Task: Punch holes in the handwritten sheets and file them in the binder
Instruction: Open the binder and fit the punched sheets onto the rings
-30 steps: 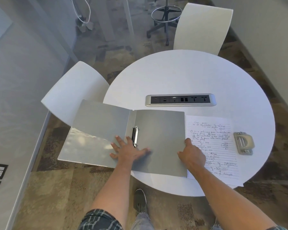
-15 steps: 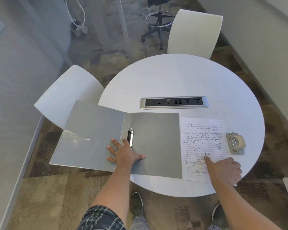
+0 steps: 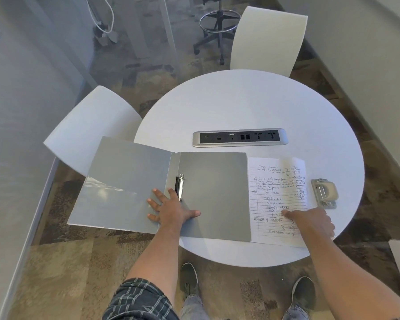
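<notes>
Leftmost, a white chair (image 3: 90, 125) meets the round white bench (image 3: 252, 107). Overhanging its edge, the open grey binder (image 3: 213, 192) lies under the flat, spread left hand (image 3: 171, 210). Rightward, the right hand (image 3: 310, 221) presses open-fingered on the handwritten sheets (image 3: 277, 181), beside the hole punch (image 3: 324, 192).

Left hand (image 3: 171, 210): laid flat, palm down, fingers spread and thumb stretched out to the right.
Left forearm: bare, extended forward; a plaid sleeve is seen at the elbow.
Right hand (image 3: 310, 221): held palm down, index finger extended leftward, other fingers curled.
Right forearm: bare, reached forward.
</notes>
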